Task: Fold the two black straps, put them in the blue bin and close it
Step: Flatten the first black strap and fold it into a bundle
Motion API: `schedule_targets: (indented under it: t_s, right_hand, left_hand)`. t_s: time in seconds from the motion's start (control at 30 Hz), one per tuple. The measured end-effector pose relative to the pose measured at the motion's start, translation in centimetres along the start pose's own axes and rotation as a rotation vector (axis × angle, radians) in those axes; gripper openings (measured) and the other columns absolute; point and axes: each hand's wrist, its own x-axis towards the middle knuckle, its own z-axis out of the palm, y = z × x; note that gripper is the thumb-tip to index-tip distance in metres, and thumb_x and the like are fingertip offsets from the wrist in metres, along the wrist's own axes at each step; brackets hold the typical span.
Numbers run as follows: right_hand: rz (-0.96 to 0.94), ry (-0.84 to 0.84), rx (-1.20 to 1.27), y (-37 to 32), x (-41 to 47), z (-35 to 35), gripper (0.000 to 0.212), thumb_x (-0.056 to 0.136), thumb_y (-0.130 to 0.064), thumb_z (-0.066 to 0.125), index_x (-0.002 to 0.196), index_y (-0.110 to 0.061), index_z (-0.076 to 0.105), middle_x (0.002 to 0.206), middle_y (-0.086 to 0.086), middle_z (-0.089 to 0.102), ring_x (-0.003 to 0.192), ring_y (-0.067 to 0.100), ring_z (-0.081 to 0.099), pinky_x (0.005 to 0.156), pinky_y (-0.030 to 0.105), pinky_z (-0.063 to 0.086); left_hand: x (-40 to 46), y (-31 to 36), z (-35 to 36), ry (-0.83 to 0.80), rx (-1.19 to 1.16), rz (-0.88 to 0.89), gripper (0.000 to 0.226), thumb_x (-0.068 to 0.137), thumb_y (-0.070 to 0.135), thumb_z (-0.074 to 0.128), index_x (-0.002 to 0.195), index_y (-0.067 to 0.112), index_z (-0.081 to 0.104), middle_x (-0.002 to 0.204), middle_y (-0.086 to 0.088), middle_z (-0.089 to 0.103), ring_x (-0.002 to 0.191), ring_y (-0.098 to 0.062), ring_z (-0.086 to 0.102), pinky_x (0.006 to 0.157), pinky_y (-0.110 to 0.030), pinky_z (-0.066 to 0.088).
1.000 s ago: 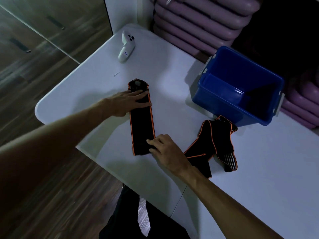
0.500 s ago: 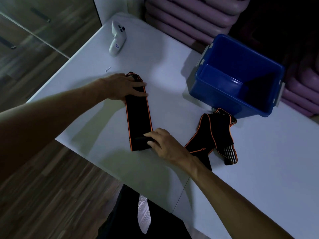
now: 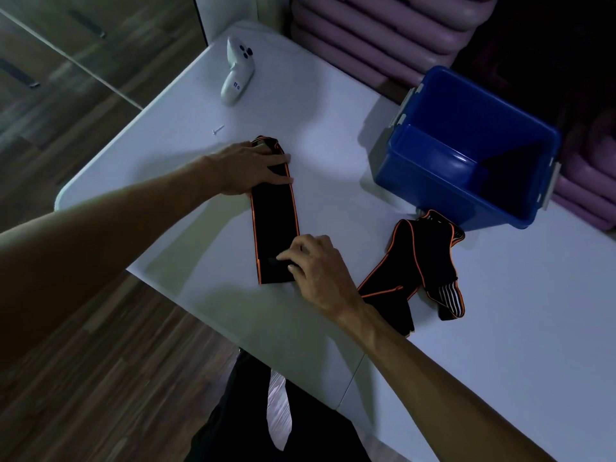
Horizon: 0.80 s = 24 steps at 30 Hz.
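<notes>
White tabletop [image 3: 333, 105] fills most of the view, with wood flooring beyond its left edge. One black strap [image 3: 275, 218] with orange edging lies flat and straight near the table's front-left edge. The left hand [image 3: 253, 168] presses its far end down with straight fingers, while the right hand [image 3: 316, 268] pinches the near end between curled fingers and thumb. A second black strap [image 3: 423, 261] lies crumpled just right of the right hand, its far part close to the blue bin [image 3: 433, 181]. That bin stands open by the table's far edge, tilted toward the camera, with grey latches on its sides. A white controller [image 3: 237, 71] sits near the far-left corner, a small screw [image 3: 218, 129] beside it. Purple mats [image 3: 366, 31] are stacked behind the table
</notes>
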Motion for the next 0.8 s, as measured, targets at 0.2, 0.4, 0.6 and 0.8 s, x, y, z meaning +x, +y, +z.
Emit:
schedule_targets:
  t_s: [0.2, 0.4, 0.6, 0.8]
  right_hand:
    - [-0.118, -0.061, -0.132, 0.5, -0.5, -0.1, 0.043, 0.085, -0.031, 0.07, 0.124, -0.017, 0.064, 0.13, 0.009, 0.053, 0.114, 0.031, 0.048, 0.075, 0.043, 0.047]
    - [-0.148, -0.109, -0.15, 1.5, 0.3, -0.2, 0.051, 0.082, -0.021, 0.075, 0.129, -0.012, 0.059, 0.122, 0.011, 0.057, 0.105, 0.032, 0.051, 0.069, 0.047, 0.053]
    - [-0.14, -0.1, -0.128, 1.9, 0.5, 0.1, 0.049, 0.087, -0.024, 0.068, 0.133, -0.014, 0.056, 0.123, 0.01, 0.056, 0.104, 0.031, 0.052, 0.074, 0.043, 0.05]
    - [-0.156, -0.092, -0.13, 1.6, 0.2, 0.3, 0.049, 0.087, -0.021, 0.069, 0.134, -0.013, 0.056, 0.125, 0.012, 0.056, 0.109, 0.032, 0.051, 0.076, 0.046, 0.052]
  left_hand:
    - [-1.1, -0.2, 0.7, 0.198, -0.006, -0.037, 0.06, 0.082, 0.033, 0.071, 0.136, 0.038, 0.045, 0.154, -0.009, 0.023, 0.135, -0.033, 0.028, 0.097, -0.043, 0.043]
    - [-3.4, 1.8, 1.8, 0.465, -0.221, -0.207, 0.044, 0.078, 0.017, 0.071, 0.121, 0.024, 0.063, 0.147, -0.018, 0.038, 0.13, -0.039, 0.035, 0.097, -0.051, 0.044]
    - [-9.1, 10.7, 6.1, 0.571, -0.568, -0.227, 0.037, 0.097, 0.024, 0.041, 0.13, 0.019, 0.058, 0.142, -0.015, 0.047, 0.126, -0.033, 0.05, 0.096, -0.046, 0.048]
    - [-4.5, 6.7, 7.0, 0.455, -0.528, -0.141, 0.045, 0.1, 0.022, 0.039, 0.145, 0.019, 0.039, 0.156, -0.009, 0.028, 0.145, -0.03, 0.023, 0.115, -0.047, 0.031]
